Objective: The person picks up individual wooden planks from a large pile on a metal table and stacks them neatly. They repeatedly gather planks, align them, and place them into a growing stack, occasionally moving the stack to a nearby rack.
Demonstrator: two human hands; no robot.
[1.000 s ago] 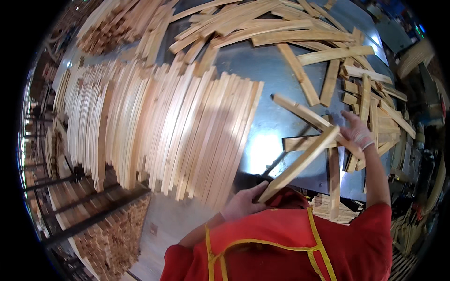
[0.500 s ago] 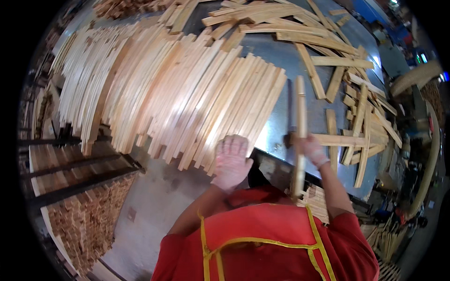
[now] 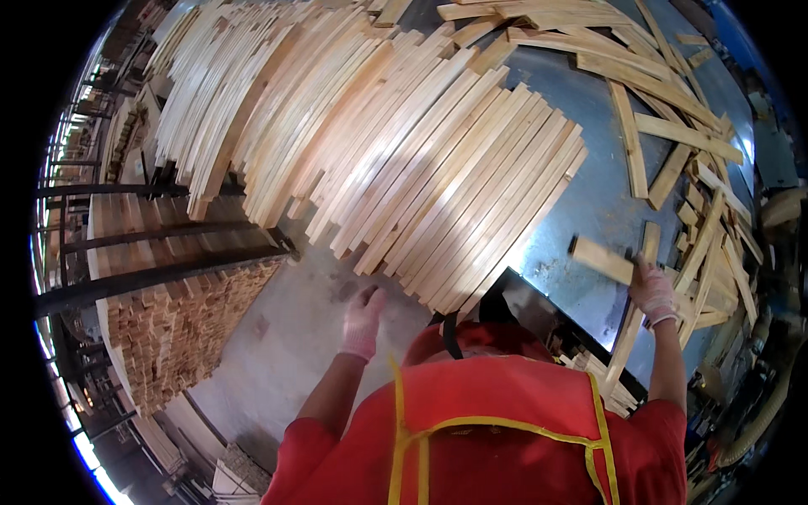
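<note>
Metal table (image 3: 587, 215): right hand (image 3: 653, 291) seemingly grips another board (image 3: 601, 259) (blurred); left hand (image 3: 363, 322), empty, has quit the strips (image 3: 454, 185).

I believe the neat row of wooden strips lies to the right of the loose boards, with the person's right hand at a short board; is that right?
Not quite: the head view shows the neat row of wooden strips to the left of the loose boards. The person's right hand is indeed at a short board.
</note>
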